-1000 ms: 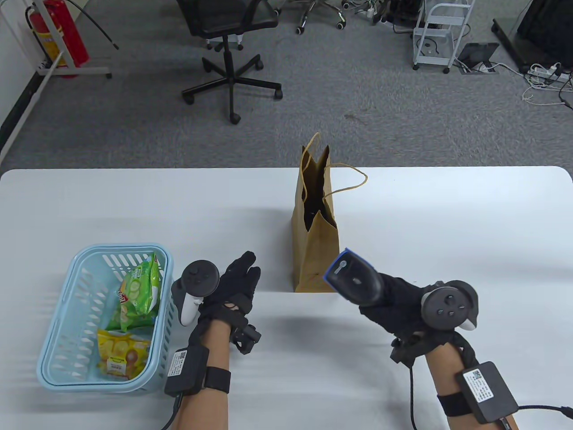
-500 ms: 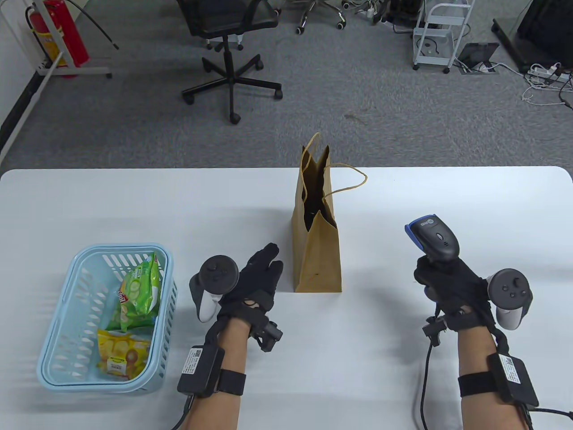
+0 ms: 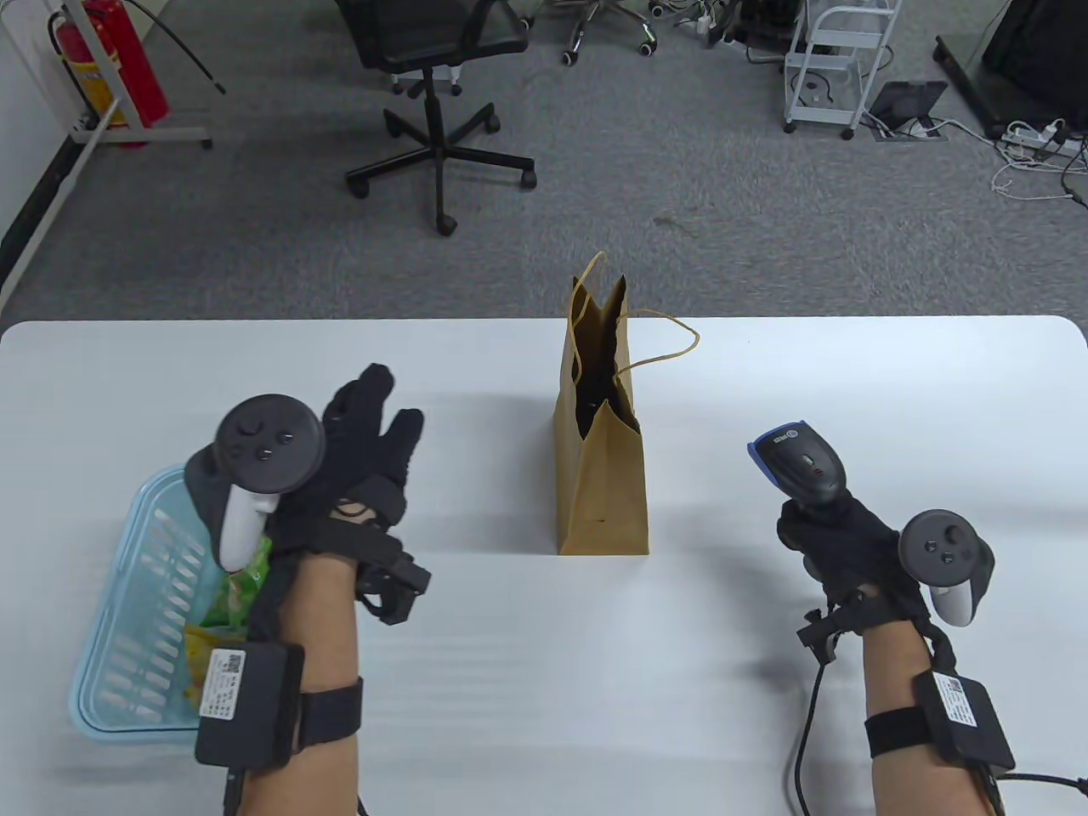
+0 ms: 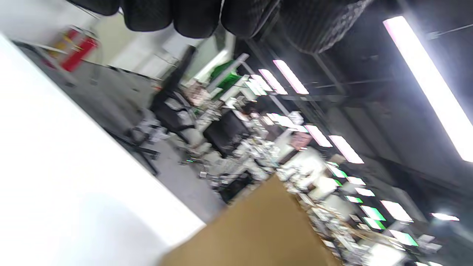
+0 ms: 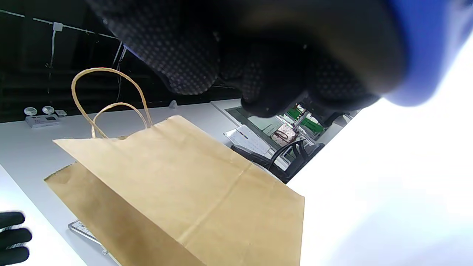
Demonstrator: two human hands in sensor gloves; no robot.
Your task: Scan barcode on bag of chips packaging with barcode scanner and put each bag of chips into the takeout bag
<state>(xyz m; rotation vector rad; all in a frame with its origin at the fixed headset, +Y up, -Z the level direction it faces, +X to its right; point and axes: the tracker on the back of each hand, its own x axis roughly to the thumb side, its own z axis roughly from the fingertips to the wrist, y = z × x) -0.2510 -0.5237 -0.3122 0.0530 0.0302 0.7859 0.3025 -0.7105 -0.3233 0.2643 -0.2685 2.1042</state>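
Note:
The brown paper takeout bag [image 3: 600,459] stands upright at the table's middle, mouth open; its side fills the right wrist view [image 5: 177,192] and shows blurred in the left wrist view [image 4: 255,229]. My right hand [image 3: 837,540] grips the handle of a black and blue barcode scanner [image 3: 797,466] to the right of the bag, head raised. My left hand [image 3: 374,433] hovers with straight spread fingers, holding nothing, just beyond the light blue basket [image 3: 119,646]. A green chips bag [image 3: 242,586] and a yellow chips bag [image 3: 200,654] lie in the basket, partly hidden by my forearm.
The white table [image 3: 765,382] ends at a far edge, with grey carpet beyond. A black office chair [image 3: 433,51] stands behind it, a red fire extinguisher [image 3: 115,51] at the far left and a white cart [image 3: 837,59] at the far right.
My left hand has swung from beside the takeout bag leftwards and away, to above the basket. My right hand carried the scanner from near the bag out to the right and slightly lowered it.

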